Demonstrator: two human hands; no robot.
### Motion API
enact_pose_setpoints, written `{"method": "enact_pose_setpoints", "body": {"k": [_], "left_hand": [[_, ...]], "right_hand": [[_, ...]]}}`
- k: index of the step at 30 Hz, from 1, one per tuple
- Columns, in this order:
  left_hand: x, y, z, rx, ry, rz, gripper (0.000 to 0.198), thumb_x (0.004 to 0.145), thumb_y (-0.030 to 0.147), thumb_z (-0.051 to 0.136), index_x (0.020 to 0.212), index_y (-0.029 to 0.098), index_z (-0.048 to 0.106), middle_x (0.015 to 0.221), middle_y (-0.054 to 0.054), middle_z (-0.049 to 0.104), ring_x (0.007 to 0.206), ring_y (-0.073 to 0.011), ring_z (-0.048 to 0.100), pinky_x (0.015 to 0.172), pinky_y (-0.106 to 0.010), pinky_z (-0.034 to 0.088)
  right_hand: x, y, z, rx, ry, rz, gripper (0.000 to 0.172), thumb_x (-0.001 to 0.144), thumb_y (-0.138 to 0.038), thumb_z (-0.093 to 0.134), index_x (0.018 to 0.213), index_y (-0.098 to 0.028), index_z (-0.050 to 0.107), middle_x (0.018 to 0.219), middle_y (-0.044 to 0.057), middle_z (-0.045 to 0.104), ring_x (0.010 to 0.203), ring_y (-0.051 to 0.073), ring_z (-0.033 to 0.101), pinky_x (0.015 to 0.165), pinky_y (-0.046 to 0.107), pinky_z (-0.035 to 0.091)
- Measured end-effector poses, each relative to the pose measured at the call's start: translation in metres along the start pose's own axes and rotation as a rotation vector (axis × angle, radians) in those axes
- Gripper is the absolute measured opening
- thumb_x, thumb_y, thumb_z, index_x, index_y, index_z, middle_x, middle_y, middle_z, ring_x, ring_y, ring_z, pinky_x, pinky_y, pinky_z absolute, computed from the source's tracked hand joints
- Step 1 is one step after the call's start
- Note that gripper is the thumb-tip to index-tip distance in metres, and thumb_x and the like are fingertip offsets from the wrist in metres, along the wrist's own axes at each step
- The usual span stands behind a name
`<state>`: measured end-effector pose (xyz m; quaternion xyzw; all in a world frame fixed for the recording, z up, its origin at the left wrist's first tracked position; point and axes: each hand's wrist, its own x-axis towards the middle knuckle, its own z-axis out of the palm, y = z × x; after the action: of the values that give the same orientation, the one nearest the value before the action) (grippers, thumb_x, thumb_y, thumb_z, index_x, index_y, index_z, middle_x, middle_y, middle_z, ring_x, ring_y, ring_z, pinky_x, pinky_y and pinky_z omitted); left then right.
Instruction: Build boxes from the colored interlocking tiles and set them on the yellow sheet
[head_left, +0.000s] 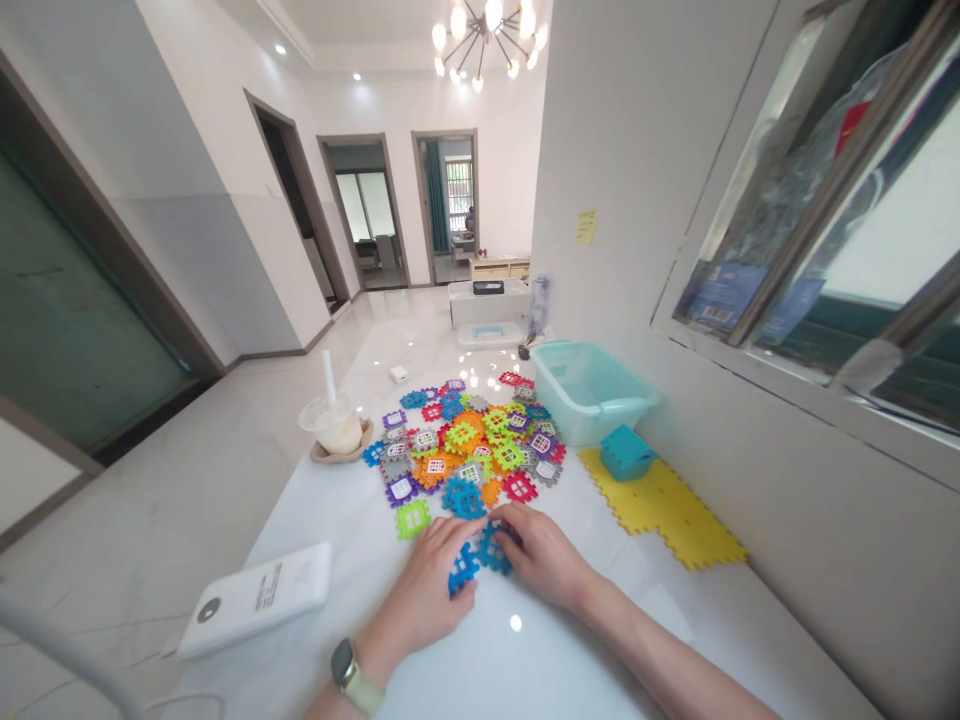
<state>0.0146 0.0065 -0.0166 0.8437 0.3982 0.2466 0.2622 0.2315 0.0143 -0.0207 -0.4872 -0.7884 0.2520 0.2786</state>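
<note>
Two blue building tiles (463, 572) between two hands (544, 555).

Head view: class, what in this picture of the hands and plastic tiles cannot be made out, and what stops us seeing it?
Head view:
Blue plastic tiles: partly hidden under the left hand and right hand.
Lower tiles in the colored pile: covered by the tiles on top.
Printing on the white power bank: too small to read.
Wristwatch display: too small to read.
</note>
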Motion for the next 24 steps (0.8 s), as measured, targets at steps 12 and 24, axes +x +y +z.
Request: {"method": "enact_pose_setpoints", "body": {"k": [12,24], "left_hand": [[0.0022,-0.0034,0.0052,-0.012,0.040,-0.022,0.054,0.075,0.010,0.064,0.126,0.027,0.056,0.121,-0.006,0.063,0.113,-0.0269,0.055,0.103,-0.044,0.044],[0.0026,0.0013,0.0033,0.027,0.028,-0.003,0.054,0.077,0.011,0.065,0.127,0.030,0.057,0.119,-0.004,0.064,0.111,-0.0265,0.056,0.101,-0.044,0.045]], "right_hand": [[-0.0036,-0.0108,-0.0031,-0.026,-0.091,-0.058,0.033,0.081,-0.019,0.063,0.113,-0.022,0.062,0.103,0.006,0.066,0.098,0.023,0.061,0.086,0.030,0.047],[-0.0026,-0.0097,-0.0041,0.003,-0.085,-0.045,0.023,0.087,-0.015,0.056,0.107,-0.022,0.065,0.099,0.006,0.066,0.092,0.020,0.062,0.083,0.029,0.047]]}}
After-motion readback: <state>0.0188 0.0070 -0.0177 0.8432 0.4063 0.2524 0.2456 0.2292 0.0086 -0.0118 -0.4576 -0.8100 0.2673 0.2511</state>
